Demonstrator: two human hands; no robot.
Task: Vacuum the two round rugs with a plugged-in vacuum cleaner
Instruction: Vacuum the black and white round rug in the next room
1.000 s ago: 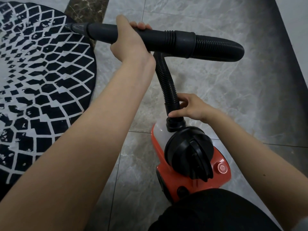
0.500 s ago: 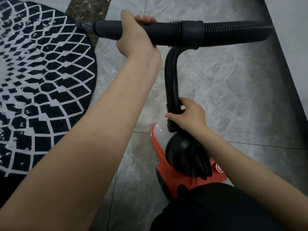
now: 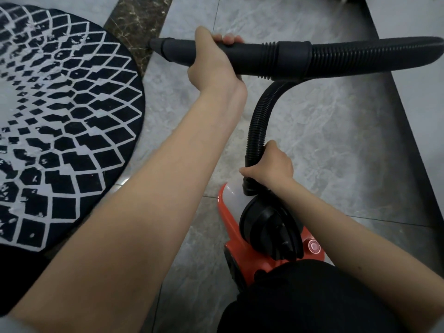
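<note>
step: hose being seated on vacuum (image 3: 269,239), rug (image 3: 60,121) left of it | L hand (image 3: 213,66) wrapped on wand (image 3: 252,56); R hand (image 3: 271,167) gripping hose (image 3: 258,131) base | next: nozzle to be brought onto rug

orange vacuum cleaner (image 3: 242,246) on floor, black hose (image 3: 259,123) arching, patterned round rug (image 3: 60,131) left

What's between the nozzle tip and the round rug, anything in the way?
Nothing visible. The left hand grips the nozzle, whose tip hangs just past the edge of the rug, over a dark marble strip of bare floor. The right hand holds the hose near the vacuum, off to the side.
</note>
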